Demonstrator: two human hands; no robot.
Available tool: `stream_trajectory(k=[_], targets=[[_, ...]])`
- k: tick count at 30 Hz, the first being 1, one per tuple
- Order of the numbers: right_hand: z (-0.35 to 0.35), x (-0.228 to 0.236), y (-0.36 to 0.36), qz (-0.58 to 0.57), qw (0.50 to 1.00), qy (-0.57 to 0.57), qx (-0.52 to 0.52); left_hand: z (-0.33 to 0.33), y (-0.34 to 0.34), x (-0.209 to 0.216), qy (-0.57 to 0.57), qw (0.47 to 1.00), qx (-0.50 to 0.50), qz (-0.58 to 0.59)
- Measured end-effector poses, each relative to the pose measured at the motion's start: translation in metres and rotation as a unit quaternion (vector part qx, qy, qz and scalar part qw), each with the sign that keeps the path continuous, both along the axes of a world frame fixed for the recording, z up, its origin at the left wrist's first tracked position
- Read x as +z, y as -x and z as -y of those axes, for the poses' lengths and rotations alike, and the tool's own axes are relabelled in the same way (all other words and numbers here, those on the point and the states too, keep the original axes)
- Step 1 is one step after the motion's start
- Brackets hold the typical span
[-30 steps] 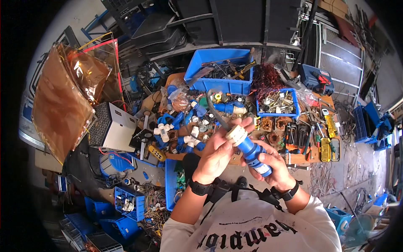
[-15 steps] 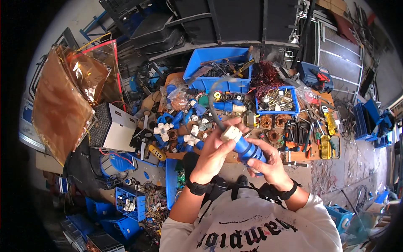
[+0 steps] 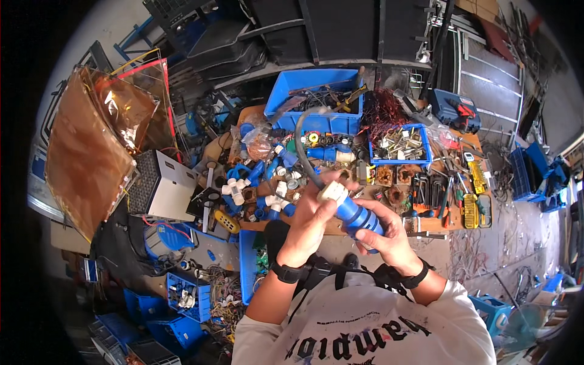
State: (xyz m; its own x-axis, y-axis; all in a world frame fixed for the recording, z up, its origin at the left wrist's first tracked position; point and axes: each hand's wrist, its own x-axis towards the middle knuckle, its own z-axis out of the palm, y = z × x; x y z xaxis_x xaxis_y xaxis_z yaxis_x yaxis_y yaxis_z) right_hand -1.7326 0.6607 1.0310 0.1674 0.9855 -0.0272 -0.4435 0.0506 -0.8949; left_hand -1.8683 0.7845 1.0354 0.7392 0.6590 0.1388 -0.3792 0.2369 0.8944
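Observation:
Held above the near edge of the bench is a blue industrial plug [image 3: 356, 216] with a white cable nut [image 3: 333, 192] on its upper left end. A dark grey cable [image 3: 298, 145] comes out of that nut and curves up over the bench. My left hand [image 3: 309, 226] is closed around the white nut, thumb on its near side. My right hand [image 3: 390, 242] grips the blue body at its lower right end. The far end of the plug is partly hidden by my right fingers. Another blue connector [image 3: 325, 154] lies on the bench beyond.
The wooden bench [image 3: 336, 230] carries white and blue fittings [image 3: 234, 190], a blue bin [image 3: 286, 85] of tools, a blue tray [image 3: 401, 162] of metal parts, and hand tools [image 3: 433, 191]. A white box [image 3: 173, 185] stands left; blue crates [image 3: 207, 298] sit low left.
The cable's loop has swung a little to the left. Both hands keep their hold on the plug, with only a slight shift to the left.

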Motion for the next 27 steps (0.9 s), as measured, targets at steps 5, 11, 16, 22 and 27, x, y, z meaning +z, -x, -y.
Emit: stream_trajectory(k=[5,11,16,22,27], targets=[[0.001,0.002,-0.003,-0.140,0.989,-0.003,0.051,-0.005,0.007,0.002,0.035,0.997,-0.061,0.033],[-0.001,0.000,0.006,0.005,1.000,-0.007,0.020,0.002,0.004,-0.004,0.020,0.995,0.087,-0.036],[-0.001,0.003,0.005,-0.086,0.996,-0.003,0.032,-0.003,0.006,0.010,0.040,0.993,-0.048,0.100],[0.000,0.002,0.006,-0.037,0.999,-0.002,0.026,-0.007,0.013,-0.001,0.065,0.995,-0.003,0.078],[-0.004,-0.001,0.013,0.102,0.994,0.015,-0.019,-0.004,0.007,-0.003,0.057,0.996,0.073,0.002]])
